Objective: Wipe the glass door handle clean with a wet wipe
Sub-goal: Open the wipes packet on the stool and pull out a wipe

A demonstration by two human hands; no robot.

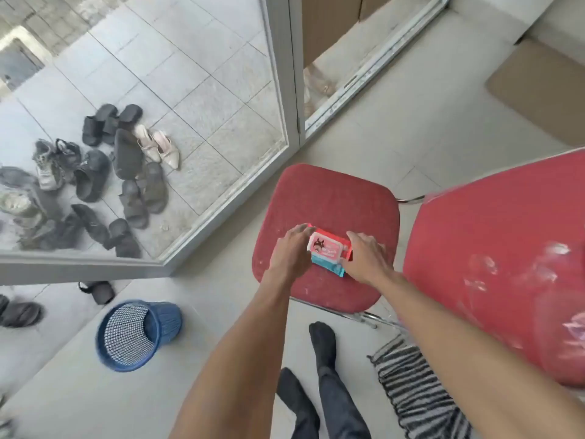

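A pink, white and teal wet wipe pack (327, 252) lies flat on the red seat of a chair (326, 198). My left hand (289, 250) rests against the pack's left end with its fingers curled over the edge. My right hand (365, 256) presses on the pack's right end. The pack's lid looks closed and no wipe shows. The glass door (190, 99) with its grey frame (292, 74) stands ahead to the left; its handle is not in view.
A blue mesh basket (136, 334) lies tipped on the tiled floor at lower left. Many shoes and sandals (104, 175) lie outside behind the glass. A second red chair (506, 258) stands at right, above a striped mat (418, 394). My socked feet (323, 343) are below the seat.
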